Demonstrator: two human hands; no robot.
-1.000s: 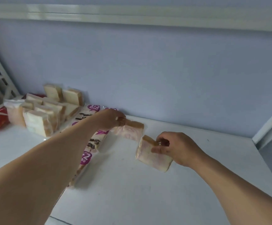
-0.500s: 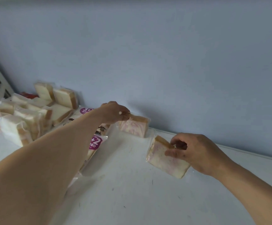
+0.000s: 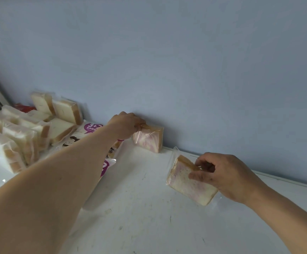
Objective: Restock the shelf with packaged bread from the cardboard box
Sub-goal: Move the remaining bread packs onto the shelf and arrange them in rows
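The bread pack (image 3: 150, 139) against the pale blue wall (image 3: 185, 61) is white with pink swirls and a tan crust; the one (image 3: 189, 182) further out shows fainter pink, perhaps blurred. Left along the wall, plain white slices (image 3: 39, 125), purple-and-white wrappers (image 3: 92, 128), something red (image 3: 24, 107)

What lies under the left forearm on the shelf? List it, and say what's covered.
Flat packets with purple labels lie on the white shelf under the left forearm. The forearm hides most of them; how many lie there cannot be told.

Bread packet (image 3: 187, 182) in each hand (image 3: 228, 176)
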